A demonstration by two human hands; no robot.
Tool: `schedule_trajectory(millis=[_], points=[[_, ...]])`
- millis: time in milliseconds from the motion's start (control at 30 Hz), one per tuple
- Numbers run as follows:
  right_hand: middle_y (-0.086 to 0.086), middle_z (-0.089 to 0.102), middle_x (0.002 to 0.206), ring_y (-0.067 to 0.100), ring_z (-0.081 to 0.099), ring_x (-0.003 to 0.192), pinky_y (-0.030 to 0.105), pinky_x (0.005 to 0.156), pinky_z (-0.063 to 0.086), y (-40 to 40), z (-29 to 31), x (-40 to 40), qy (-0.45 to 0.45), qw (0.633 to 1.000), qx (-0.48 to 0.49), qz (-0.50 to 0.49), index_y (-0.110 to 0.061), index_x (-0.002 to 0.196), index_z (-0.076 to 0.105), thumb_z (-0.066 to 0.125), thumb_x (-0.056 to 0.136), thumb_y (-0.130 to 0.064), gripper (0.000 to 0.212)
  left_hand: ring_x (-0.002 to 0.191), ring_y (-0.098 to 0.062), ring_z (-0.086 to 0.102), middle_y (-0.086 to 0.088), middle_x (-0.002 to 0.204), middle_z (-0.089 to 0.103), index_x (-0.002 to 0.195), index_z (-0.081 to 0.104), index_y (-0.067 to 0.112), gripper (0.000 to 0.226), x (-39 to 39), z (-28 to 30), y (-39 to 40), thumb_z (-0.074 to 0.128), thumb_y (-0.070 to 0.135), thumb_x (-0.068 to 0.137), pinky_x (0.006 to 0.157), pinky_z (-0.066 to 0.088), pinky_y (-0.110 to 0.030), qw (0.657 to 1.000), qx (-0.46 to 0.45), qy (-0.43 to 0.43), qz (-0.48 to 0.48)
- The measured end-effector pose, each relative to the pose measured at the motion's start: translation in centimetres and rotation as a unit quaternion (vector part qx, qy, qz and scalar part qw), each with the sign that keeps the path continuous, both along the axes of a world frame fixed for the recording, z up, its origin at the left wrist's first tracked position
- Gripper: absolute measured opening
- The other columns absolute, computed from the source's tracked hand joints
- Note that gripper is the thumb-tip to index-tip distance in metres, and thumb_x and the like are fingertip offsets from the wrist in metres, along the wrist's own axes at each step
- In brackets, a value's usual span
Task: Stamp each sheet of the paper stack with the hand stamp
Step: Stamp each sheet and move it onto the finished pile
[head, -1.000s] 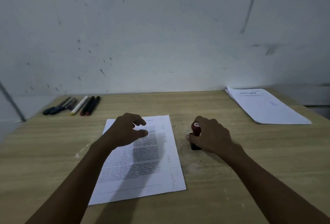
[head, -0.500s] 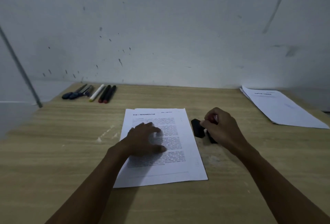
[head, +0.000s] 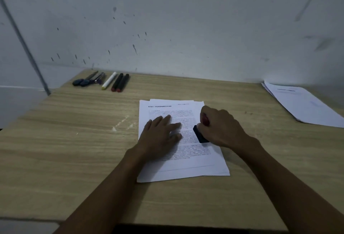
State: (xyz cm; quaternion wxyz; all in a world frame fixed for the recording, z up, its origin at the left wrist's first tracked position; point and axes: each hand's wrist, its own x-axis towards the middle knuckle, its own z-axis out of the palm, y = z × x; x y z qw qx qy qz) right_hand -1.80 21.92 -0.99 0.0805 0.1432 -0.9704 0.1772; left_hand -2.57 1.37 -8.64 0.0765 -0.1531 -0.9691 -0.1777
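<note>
Pens and markers (head: 104,82) are lying far-left of the paper stack (head: 183,159). Left hand (head: 160,137) is lying flat on the stack's left half, fingers straight, pinning the top sheet. Right hand (head: 220,127) is gripping the hand stamp (head: 201,134), its base sitting at the stack's right margin. Advice: press straight down, no rocking. Second pile (head: 305,105) is lying far-right of the stack.

Black-based, red-handled hand stamp (head: 200,134) apparently touches the white printed paper stack's (head: 183,166) right half.
</note>
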Motion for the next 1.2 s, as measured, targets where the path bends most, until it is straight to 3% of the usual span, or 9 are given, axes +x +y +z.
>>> schedule_trajectory(millis=[667,1200], points=[[0.004,0.052,0.07,0.024,0.047,0.059,0.03,0.052,0.026,-1.7,-1.9,0.8,0.066,0.992,0.109,-0.023,-0.02,0.085,0.034,0.044,0.092,-0.034,0.018,0.147,-0.021,0.011,0.001,0.161,0.017,0.145,0.031,0.042,0.053,0.0,-0.5,-0.1,0.031,0.06,0.094,0.116,0.008,-0.043,1.0,-0.015,-0.003,0.005],[0.002,0.043,0.062,0.023,0.043,0.051,0.027,0.05,0.024,-2.0,-3.0,0.7,0.106,0.988,0.109,-0.036,-0.019,0.08,0.029,0.04,0.091,-0.031,0.019,0.149,-0.021,0.007,0.001,0.162,0.013,0.146,0.028,0.042,0.055,0.3,-0.5,0.0,0.032,0.059,0.095,0.118,0.004,-0.045,0.999,-0.012,-0.031,0.006]])
